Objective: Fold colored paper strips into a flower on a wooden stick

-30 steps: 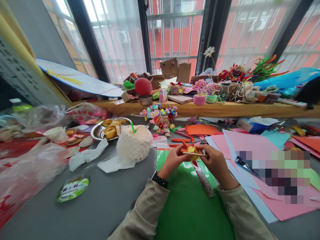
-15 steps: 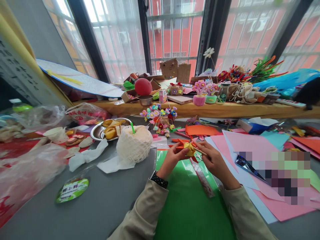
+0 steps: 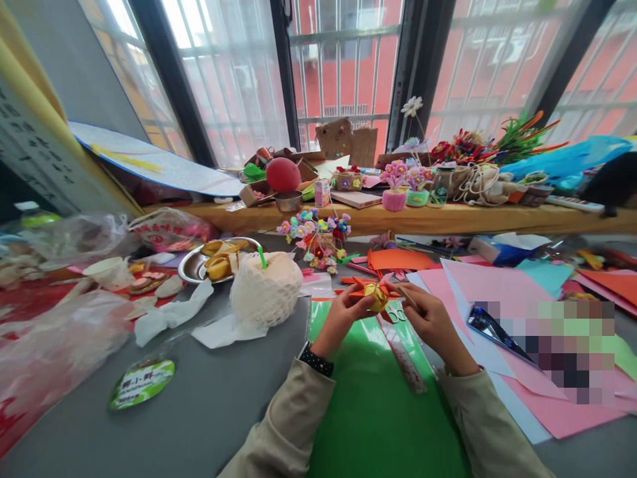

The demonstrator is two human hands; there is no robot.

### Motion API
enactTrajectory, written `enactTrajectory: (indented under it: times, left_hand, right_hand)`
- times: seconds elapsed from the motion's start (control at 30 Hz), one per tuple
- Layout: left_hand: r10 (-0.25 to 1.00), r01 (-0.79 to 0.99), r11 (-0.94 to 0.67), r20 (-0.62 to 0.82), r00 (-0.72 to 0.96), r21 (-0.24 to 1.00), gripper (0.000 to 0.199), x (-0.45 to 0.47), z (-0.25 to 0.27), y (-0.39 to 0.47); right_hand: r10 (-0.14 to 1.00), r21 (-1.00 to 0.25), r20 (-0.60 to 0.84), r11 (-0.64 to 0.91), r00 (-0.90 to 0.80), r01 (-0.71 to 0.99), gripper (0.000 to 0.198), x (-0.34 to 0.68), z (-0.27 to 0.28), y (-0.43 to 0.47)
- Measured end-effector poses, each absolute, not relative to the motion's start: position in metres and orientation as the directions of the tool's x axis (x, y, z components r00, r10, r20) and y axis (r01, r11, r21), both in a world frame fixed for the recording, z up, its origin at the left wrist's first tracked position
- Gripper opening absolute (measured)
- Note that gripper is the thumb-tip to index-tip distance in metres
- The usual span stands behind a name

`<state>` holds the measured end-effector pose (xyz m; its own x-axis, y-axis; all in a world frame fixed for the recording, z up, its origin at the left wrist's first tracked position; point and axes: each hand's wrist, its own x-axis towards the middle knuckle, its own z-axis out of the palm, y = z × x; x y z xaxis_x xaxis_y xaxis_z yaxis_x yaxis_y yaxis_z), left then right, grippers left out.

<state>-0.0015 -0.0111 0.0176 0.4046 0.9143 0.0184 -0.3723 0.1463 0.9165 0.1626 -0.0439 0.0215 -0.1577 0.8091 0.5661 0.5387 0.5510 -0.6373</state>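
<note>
My left hand (image 3: 342, 317) pinches a folded paper flower (image 3: 377, 299) with a yellow centre and orange-red pointed petals. My right hand (image 3: 432, 318) is closed on a thin, light-coloured stick (image 3: 409, 300) whose tip points toward the flower's right side; whether the tip touches it I cannot tell. Both hands are above the far end of a glossy green mat (image 3: 373, 411). Below the flower, the handles of a pair of scissors (image 3: 397, 313) show, beside a clear patterned ruler (image 3: 405, 362) lying aslant on the mat.
A coconut in white netting (image 3: 266, 292) with a green straw stands left of my hands, by a metal bowl (image 3: 185, 269) of peels. Coloured paper sheets (image 3: 497, 292) and a phone (image 3: 497, 332) lie right. Crocheted flowers (image 3: 318, 236) stand behind; a cluttered ledge (image 3: 348, 218) runs along the window.
My right hand has shifted slightly to the right, away from the flower, and more of the scissors' handles shows. My left hand keeps its hold on the flower.
</note>
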Motion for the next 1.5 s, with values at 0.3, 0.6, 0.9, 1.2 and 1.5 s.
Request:
enactTrajectory:
  times: [0.3, 0.6, 0.9, 1.2, 1.5]
  left_hand:
    - [0.914, -0.369, 0.136, 0.027, 0.404, 0.919, 0.037, -0.003, 0.015, -0.009]
    - [0.879, -0.382, 0.211, -0.003, 0.477, 0.899, 0.038, -0.002, 0.016, -0.01]
    - [0.764, -0.275, 0.273, -0.035, 0.644, 0.922, 0.036, -0.009, 0.017, -0.008]
    - [0.854, -0.279, 0.112, 0.051, 0.518, 0.954, 0.054, -0.004, 0.014, -0.006]
    - [0.86, -0.31, -0.092, 0.233, 0.455, 0.946, 0.079, -0.004, 0.017, -0.009]
  right_hand:
    - [0.823, -0.634, 0.54, 0.536, -0.178, 0.557, 0.041, 0.162, 0.022, -0.044]
    - [0.856, -0.743, 0.5, 0.504, -0.136, 0.441, 0.032, 0.169, 0.031, -0.047]
    - [0.883, -0.782, 0.459, 0.453, -0.096, 0.429, 0.025, 0.171, 0.025, -0.044]
    - [0.821, -0.563, 0.551, 0.496, -0.147, 0.661, 0.019, 0.173, 0.025, -0.041]
    - [0.803, -0.549, 0.589, 0.479, -0.089, 0.685, 0.018, 0.166, 0.023, -0.043]
